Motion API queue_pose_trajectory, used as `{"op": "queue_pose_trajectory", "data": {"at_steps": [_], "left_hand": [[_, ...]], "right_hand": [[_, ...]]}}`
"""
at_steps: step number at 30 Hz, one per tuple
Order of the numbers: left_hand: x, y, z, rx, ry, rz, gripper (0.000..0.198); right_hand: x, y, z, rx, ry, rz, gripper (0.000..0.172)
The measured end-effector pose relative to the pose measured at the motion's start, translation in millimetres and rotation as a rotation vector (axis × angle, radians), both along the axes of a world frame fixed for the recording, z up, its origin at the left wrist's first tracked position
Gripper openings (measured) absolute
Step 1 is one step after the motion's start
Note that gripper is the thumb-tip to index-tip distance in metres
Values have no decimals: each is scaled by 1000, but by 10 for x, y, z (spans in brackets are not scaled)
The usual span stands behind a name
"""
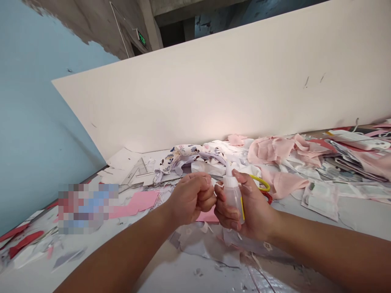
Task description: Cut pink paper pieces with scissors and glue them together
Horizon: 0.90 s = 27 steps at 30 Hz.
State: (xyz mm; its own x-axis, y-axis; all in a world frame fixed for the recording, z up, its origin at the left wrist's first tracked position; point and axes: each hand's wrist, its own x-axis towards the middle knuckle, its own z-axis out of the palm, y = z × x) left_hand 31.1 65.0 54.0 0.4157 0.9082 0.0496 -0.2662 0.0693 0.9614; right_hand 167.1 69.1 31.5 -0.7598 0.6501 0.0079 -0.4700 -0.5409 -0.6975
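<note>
My right hand (252, 203) is wrapped round a small translucent squeeze bottle (232, 195). The bottle stands nearly upright, its white nozzle pointing up and a bit of yellow label showing at its side. My left hand (195, 197) is closed with the fingers curled in, right beside the right hand's fingers. Whatever it may pinch is hidden; a small white bit shows between the two hands. Just behind my right hand are a yellow loop handle (261, 183) and a red one, partly covered. Under the hands lie pink paper (208, 216) and pale patterned fabric (207, 244).
A large white board (214, 89) stands along the back of the table. Floral fabric (186, 154), crumpled pink cloth (281, 150) and paper scraps are heaped before it. Pink paper (140, 203) and a ruler-like clear piece (132, 173) lie left. Flat fabric pieces (320, 199) lie right.
</note>
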Motion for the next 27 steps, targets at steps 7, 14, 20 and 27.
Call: {"op": "queue_pose_trajectory", "data": {"at_steps": [7, 14, 20, 27], "left_hand": [[-236, 184, -13, 253, 401, 18, 23], [-206, 102, 102, 416, 758, 88, 11], [-248, 119, 181, 381, 640, 94, 18], [-579, 308, 245, 372, 694, 428, 29]], "right_hand": [[47, -50, -9, 167, -59, 129, 38], [63, -18, -55, 336, -430, 101, 20], [40, 12, -19, 323, -449, -120, 19], [52, 39, 0, 220, -295, -114, 16]]}}
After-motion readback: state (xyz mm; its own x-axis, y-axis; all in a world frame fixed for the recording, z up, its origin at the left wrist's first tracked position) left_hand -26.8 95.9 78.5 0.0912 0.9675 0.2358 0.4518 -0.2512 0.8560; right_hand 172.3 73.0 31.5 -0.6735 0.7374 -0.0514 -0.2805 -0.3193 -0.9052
